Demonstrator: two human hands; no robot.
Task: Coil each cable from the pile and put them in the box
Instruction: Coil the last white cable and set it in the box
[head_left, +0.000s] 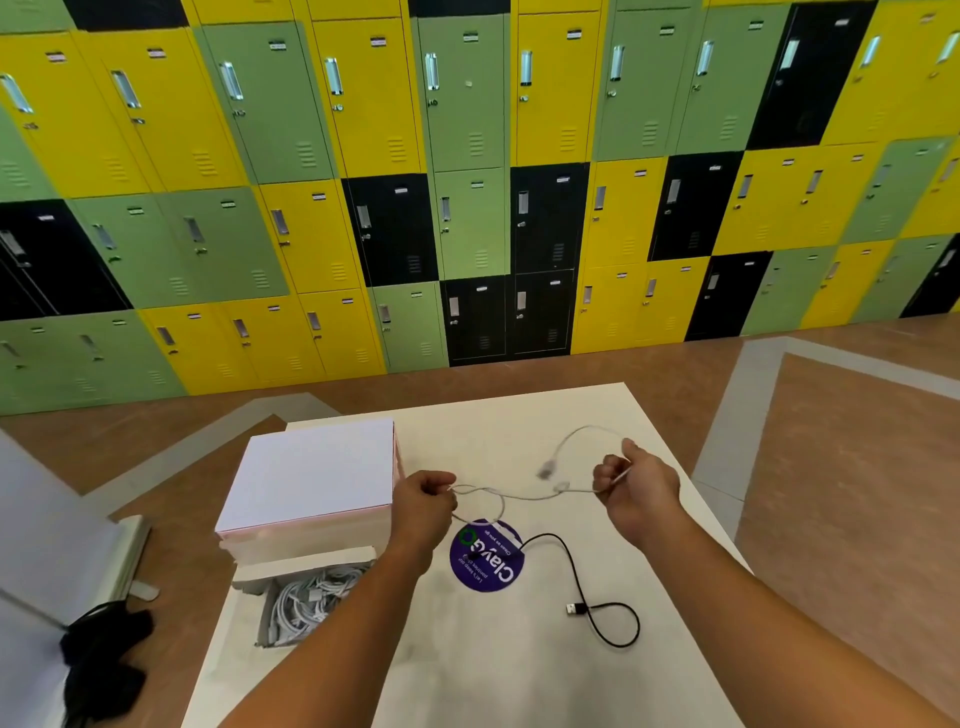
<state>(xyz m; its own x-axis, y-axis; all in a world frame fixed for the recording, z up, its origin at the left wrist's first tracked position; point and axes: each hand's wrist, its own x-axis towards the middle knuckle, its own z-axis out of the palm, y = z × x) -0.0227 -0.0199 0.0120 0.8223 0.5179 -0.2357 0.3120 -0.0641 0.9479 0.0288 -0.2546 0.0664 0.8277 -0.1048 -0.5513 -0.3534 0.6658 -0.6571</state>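
White USB cable (524, 494) stretched above table (597, 675) centre btwn both hands: left hand (423, 506) pinches one end w/ a small loop begun, right hand (636, 491) clenched on the other, plug dangling. Black USB cable (576, 577) lies loose toward right edge; open box (306, 597) w/ coiled cables at left edge. To coil well: keep loops even, feed slack w/ right hand, avoid twist

White table (519, 675), open box (306, 566), black cable (582, 577), purple sticker (488, 561)
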